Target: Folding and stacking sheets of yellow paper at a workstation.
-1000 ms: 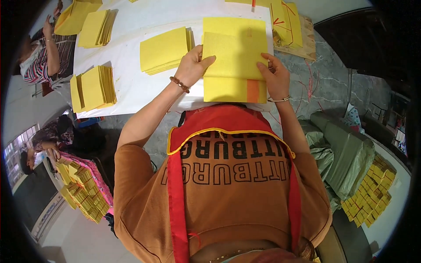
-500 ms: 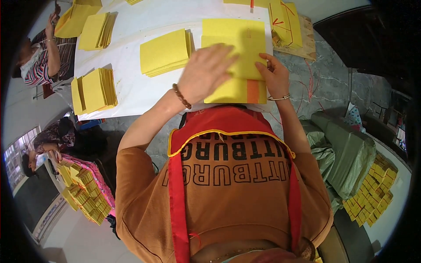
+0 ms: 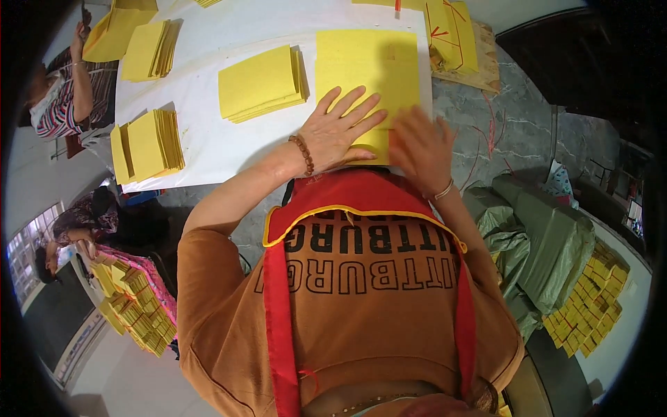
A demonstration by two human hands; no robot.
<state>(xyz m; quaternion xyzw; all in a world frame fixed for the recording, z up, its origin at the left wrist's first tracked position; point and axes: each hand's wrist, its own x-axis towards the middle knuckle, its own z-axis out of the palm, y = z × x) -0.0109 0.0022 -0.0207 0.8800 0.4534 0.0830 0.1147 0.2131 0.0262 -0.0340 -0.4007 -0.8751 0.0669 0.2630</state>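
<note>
A yellow paper sheet lies on the table in front of me, its near end reaching my red apron. My left hand, with a brown bead bracelet, presses flat on the sheet, fingers spread. Over the sheet's near right corner is my right hand, blurred by motion, its fingers stretched apart and nothing seen in them. Whether it touches the paper I cannot tell. Left of the sheet sits a stack of folded yellow papers, slightly fanned at its right side.
More yellow stacks stand along the white table's left side, such as one folded stack. Beyond them is another person's arm. A yellow bundle with red ties stands at the far right. Green wrapped bales are to my right.
My right hand has let go of the paper's right edge and moved nearer to me. My left hand has come down toward the near end. The orange strip is no longer visible.
</note>
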